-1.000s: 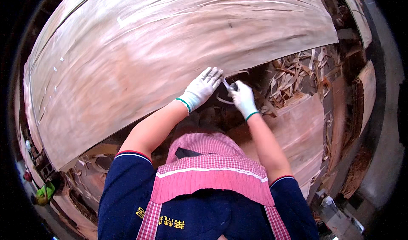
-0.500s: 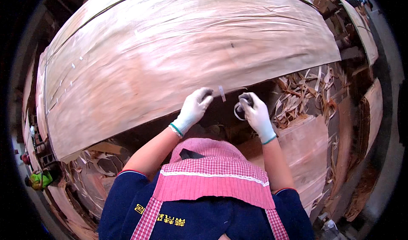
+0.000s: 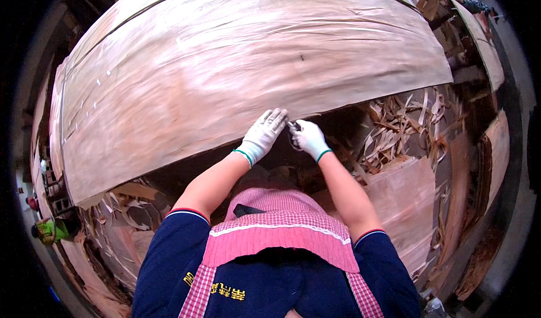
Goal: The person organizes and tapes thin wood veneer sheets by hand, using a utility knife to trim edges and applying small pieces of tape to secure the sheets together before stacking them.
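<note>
Resting at the near edge of the sheet (image 3: 225,76) in the head view, your left hand (image 3: 264,133) is gloved in white, its fingers stretched out and lying side by side, angled away from you and to the right. The pale wood sheet spreads ahead of both your hands, reaching well out to the left and right; its near edge slants up to the right and passes beneath your left fingers. Your right hand (image 3: 309,138), gloved too, has its fingers curled around a dark, ring-shaped roll (image 3: 294,136). That roll sits at the left side of your right hand, just beside your left fingertips and close to the sheet's edge; you cannot tell from here whether it touches either the edge or the left fingers. Your right hand is over the dark gap on your side of the sheet. Small white strips (image 3: 98,82) dot the sheet's far left part, well apart from your hands. To the right of your right hand lie curled scraps (image 3: 389,129), with a lower sheet (image 3: 406,199) nearer you. Your pink checked apron (image 3: 276,233) fills the lower middle.
</note>
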Demonstrator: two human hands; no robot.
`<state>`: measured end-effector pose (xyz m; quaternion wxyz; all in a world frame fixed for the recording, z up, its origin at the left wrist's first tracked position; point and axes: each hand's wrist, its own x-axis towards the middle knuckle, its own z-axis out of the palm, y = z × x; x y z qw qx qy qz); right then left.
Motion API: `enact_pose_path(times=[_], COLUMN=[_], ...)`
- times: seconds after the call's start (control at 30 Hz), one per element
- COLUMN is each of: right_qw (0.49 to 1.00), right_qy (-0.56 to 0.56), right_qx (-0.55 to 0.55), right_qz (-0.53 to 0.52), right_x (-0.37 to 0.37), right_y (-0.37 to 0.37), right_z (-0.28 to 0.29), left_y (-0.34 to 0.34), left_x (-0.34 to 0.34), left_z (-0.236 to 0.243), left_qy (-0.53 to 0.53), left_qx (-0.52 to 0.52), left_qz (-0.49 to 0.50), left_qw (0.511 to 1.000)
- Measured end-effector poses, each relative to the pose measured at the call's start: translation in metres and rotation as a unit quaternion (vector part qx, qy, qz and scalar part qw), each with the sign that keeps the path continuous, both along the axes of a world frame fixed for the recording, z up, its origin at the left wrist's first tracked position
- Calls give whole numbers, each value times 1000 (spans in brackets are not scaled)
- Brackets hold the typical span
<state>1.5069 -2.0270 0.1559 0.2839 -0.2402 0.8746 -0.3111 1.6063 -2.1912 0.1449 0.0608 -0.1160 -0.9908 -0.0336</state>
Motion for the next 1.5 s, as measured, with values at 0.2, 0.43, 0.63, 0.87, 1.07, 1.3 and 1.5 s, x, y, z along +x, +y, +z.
enact_pose_path(times=[0.2,0.43,0.63,0.87,1.07,1.3,1.5], right_qw=[973,946,960,924,919,942,921], right_qy=[-200,-244,-152,-328,-282,-60,0], right_qx=[-104,-214,-229,-187,-213,-271,-319], right_qz=[-40,5,58,-63,-175,-189,-221], right_x=[-39,-2,-26,-75,-118,-147,-163], right_y=[21,-37,-101,-164,-164,-140,-135], right_z=[77,160,157,155,153,195,229], left_y=[14,-16,-80,-143,-202,-230,-230], left_x=[-4,-4,-21,-96,-186,-265,-314], left_z=[38,150,151,102,41,44,33], left_qy=[-45,-142,-66,-16,-49,50,193], left_qx=[285,844,799,785,622,434,233], left_qz=[174,190,190,221,314,312,332], left_qw=[942,481,567,579,716,844,894])
